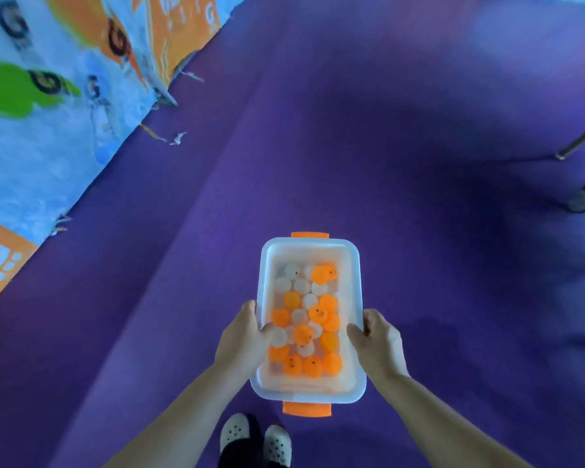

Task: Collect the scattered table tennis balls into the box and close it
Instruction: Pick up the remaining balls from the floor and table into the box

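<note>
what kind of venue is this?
Probably an indoor table tennis hall: purple sports floor, printed court barriers on the left, and a box of orange and white balls.

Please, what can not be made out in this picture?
Head view:
- Balls: lower layer covered by the top ones.
- Fingers of left hand and right hand: mostly hidden by the box.
- Banner print: blurred.
- Metal leg: cut by right edge.
</note>
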